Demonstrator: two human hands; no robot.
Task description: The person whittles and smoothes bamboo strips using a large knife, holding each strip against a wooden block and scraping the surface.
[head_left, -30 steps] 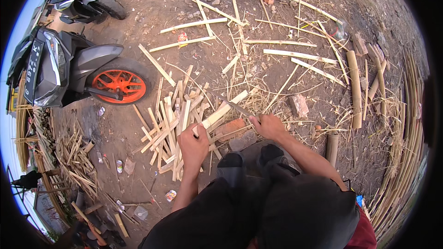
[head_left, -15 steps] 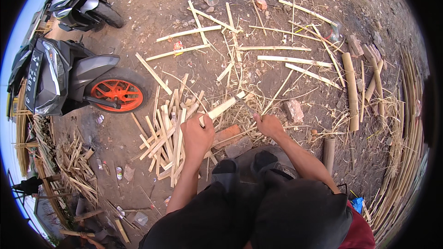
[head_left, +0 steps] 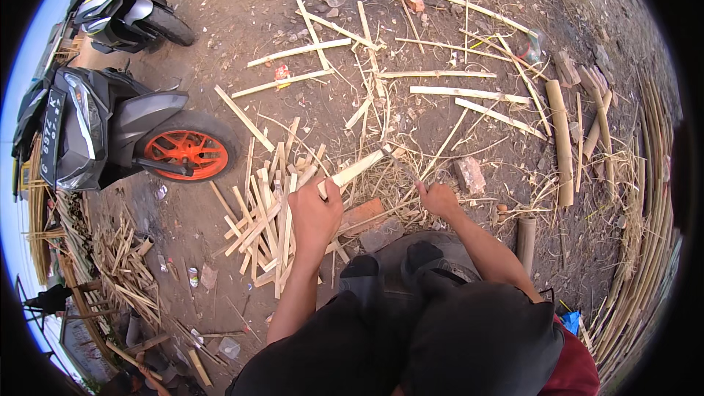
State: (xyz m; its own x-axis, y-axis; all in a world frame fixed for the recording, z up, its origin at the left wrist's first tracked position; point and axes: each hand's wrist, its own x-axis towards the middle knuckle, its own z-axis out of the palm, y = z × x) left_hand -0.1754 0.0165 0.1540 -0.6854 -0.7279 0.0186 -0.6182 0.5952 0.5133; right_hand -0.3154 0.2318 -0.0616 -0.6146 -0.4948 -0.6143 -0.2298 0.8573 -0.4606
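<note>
My left hand (head_left: 315, 209) is closed around the near end of a pale split bamboo strip (head_left: 358, 167), which slants up and away to the right. My right hand (head_left: 440, 200) grips a knife (head_left: 404, 169) whose dark, narrow blade points toward the strip's far end. Blade and strip tip lie very close; whether they touch I cannot tell. Thin curled shavings (head_left: 381, 187) cover the ground below both hands. Beside my left hand lies a heap of cut bamboo strips (head_left: 268, 213).
Two parked motorbikes stand at the left, the nearer with an orange wheel (head_left: 187, 154). Bricks (head_left: 361, 216) lie before my feet. Bamboo strips (head_left: 469, 94) are scattered ahead, with thicker bamboo pieces (head_left: 559, 143) and long poles (head_left: 653, 176) rightward. Another person's arm (head_left: 150, 375) shows lower left.
My right hand and the knife have shifted a little to the right, outward past the strip's far end. The left hand and strip have barely moved.
</note>
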